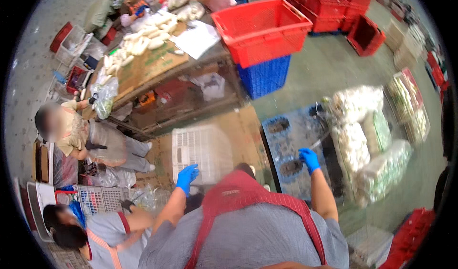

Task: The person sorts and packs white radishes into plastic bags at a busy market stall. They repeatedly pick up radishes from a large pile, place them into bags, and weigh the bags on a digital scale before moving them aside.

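1. Two blue-gloved hands, the left hand [187,176] and the right hand [309,159], are held well apart, on either side of a red apron [234,190].
2. The left hand is held with its fingers extended, and nothing is seen gripped in it. A white crate [198,149], set on a brown sheet [245,128] on the floor, is placed just beyond it; whether the crate is touched cannot be told.
3. The right hand is held over a blue pallet [299,139] with its fingers partly bent. Whether anything thin is pinched there cannot be told.
4. At the pallet's right side, white bags [352,147] and a greenish bag [387,171] are piled.
5. Ahead, a table [155,68] is strewn with long white vegetables [155,35]. At its right end, a red crate [262,37] is stacked on a blue crate [268,75].
6. At the left, a clear bag [106,99] is handled at the table's edge by a co-worker [71,126]. Another co-worker [107,228] is seen nearer, with a dark-gloved hand [127,205] held beside a grey crate [98,200].
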### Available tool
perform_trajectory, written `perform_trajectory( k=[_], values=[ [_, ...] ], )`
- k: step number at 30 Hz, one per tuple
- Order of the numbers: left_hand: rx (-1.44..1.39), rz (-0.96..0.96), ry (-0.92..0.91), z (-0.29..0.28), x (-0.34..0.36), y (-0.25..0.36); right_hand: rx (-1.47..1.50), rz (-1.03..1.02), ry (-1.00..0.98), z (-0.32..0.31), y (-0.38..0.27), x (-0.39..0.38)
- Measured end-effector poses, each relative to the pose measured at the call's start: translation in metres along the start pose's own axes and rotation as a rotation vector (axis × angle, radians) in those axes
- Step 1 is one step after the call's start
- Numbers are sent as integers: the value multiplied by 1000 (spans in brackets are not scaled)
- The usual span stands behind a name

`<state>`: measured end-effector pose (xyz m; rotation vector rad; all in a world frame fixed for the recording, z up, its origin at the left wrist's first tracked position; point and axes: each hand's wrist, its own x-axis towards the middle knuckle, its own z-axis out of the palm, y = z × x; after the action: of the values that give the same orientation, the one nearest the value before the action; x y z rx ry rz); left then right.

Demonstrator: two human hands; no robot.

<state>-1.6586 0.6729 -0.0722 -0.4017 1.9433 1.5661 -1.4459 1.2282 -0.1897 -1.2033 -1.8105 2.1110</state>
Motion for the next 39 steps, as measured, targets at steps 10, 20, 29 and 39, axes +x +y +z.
perform_trajectory(
  k=[10,20,29,39],
  values=[
    [-231,-12,4,23,207,148,136,48,-25,55,-193,205],
    [-492,-66,77,-9,253,186,-121,-416,-646,335,-499,324],
    [-832,74,474,-44,279,207,-224,-422,-802,572,-659,475],
    [-720,234,570,-54,339,360,-351,-349,-871,703,-710,571]
  ],
)
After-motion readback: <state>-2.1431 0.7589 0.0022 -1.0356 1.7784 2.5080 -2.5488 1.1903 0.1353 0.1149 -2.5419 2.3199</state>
